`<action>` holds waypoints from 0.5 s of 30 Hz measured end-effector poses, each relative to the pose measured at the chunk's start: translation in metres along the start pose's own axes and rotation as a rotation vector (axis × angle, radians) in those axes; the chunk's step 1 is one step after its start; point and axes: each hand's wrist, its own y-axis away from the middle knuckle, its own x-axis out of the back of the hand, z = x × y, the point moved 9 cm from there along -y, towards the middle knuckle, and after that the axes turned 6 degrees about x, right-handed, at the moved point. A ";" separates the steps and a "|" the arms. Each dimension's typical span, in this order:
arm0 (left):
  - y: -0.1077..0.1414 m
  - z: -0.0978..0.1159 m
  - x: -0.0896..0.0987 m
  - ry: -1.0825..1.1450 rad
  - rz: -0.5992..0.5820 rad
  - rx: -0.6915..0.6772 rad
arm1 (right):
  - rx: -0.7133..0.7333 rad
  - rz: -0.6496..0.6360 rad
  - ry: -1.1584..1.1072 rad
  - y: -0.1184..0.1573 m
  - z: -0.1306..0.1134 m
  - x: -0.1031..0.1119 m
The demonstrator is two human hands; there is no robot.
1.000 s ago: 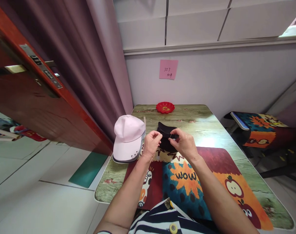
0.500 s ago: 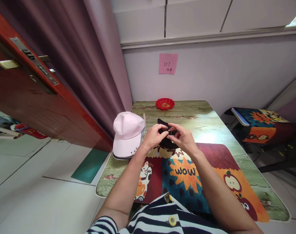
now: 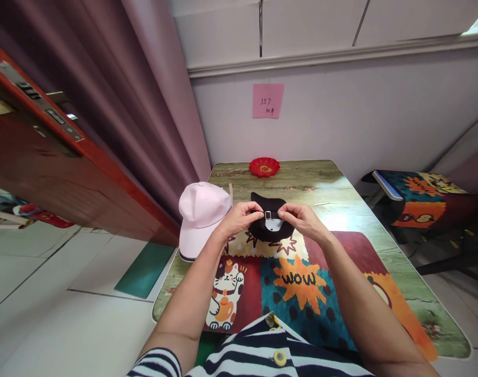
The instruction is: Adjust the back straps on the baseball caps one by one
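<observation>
- The dark red door (image 3: 66, 178) and mauve curtain (image 3: 160, 104) crowd the tabletop (image 3: 317, 183) on its left.
- A printed mat (image 3: 300, 277) covers the near part, forearms crossing above it.
- The pale pink cap (image 3: 203, 207) sits just beside the left forearm, which hides part of its brim.
- The black cap (image 3: 278, 234) is at the mat's far edge, between the hands.
- Left hand (image 3: 238, 218): fingers pinching the black cap's band; right hand (image 3: 305, 221): likewise, opposite.
- Beyond them stands a red dish (image 3: 264, 167), well apart.
- A silvery buckle (image 3: 268, 212) shows between the fingertips.
</observation>
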 end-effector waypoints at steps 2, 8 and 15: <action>0.001 -0.001 0.004 0.018 -0.009 0.018 | -0.040 0.017 -0.081 0.001 0.003 0.002; 0.004 0.003 0.012 -0.044 -0.007 0.007 | -0.033 0.179 0.022 0.009 0.008 0.029; -0.004 -0.006 0.011 -0.077 0.030 -0.058 | 0.101 0.014 0.245 0.002 0.003 0.007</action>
